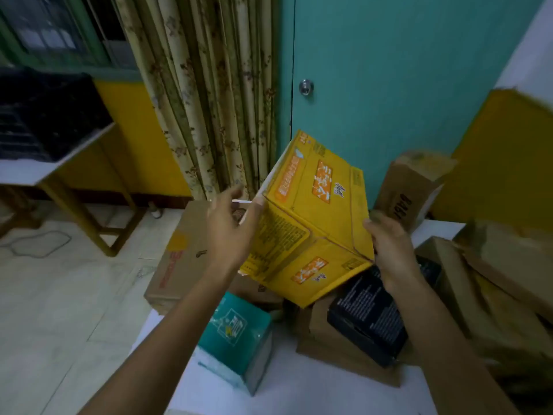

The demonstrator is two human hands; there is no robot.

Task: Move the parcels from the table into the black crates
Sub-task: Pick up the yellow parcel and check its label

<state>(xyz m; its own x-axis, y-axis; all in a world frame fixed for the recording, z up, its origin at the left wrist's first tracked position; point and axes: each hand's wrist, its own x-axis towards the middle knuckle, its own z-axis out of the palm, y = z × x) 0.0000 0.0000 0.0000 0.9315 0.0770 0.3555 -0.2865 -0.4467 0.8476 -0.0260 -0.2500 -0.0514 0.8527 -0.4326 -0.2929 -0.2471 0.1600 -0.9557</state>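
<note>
While a person holds it in the air above the far end of the table (299, 390), a yellow box (311, 223) hangs tilted, one corner pointing down and its long printed face turned up towards the camera; the tilt looks like the result of an uneven hold, one side pressed and the other clamped. The left hand (230, 235) lies against the box's left end with fingers straight and spread, pushing rather than gripping; the right hand (392, 253) is closed round the lower right edge, thumb on the near face, though blur softens the fingers. A two-handed hold suits a parcel this bulky, and raising it clears the goods lying beneath it on the table.

The box is corrugated card, bright yellow with orange panels and white lettering; its seams and flaps appear closed and its corners sound, so it should carry as one rigid piece.

A black crate (45, 115), the likely destination, stands well to the left of the table on a side table (30, 172), with open floor between; the carry probably calls for a turn that way. On the table remain a teal pack (236, 339) at its near left, a black pack (368, 322) in an open brown carton, and more brown cartons (508, 280) heaped along its right side.
</note>
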